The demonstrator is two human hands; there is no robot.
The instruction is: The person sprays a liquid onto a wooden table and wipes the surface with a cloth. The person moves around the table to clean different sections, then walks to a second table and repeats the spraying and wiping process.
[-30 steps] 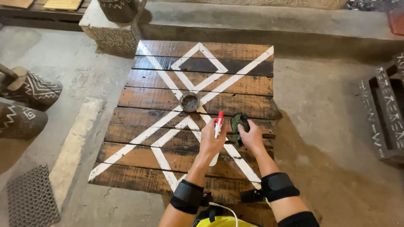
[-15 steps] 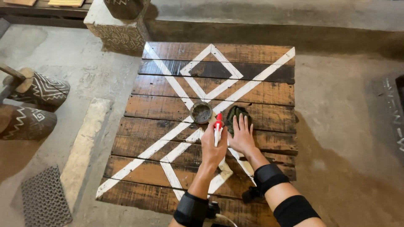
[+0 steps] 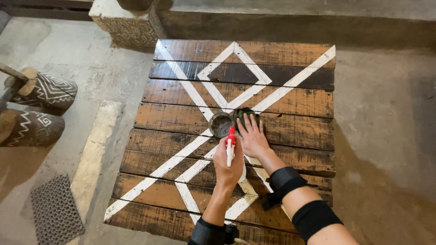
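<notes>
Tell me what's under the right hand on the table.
The right hand presses flat on a dark green pad or cloth lying on the wooden slat table. Only its far edge shows; the rest is covered by the hand.

Right hand [image 3: 252, 138] now flat on cloth [image 3: 245, 115]

lit softly and evenly from above left, daylight-like, without glare. warm on the wooden table [image 3: 290, 90], greyer on the concrete floor [image 3: 386, 113]. broad dim shadow to the right of the table, deepest under its lower right edge. dark along the top, by the wall. faint shadow beneath the right hand [image 3: 252, 138]. sharp across the centre, slightly soft at the carved drums [image 3: 41, 109] on the left. mild wide-angle bowing toward the edges.
</notes>
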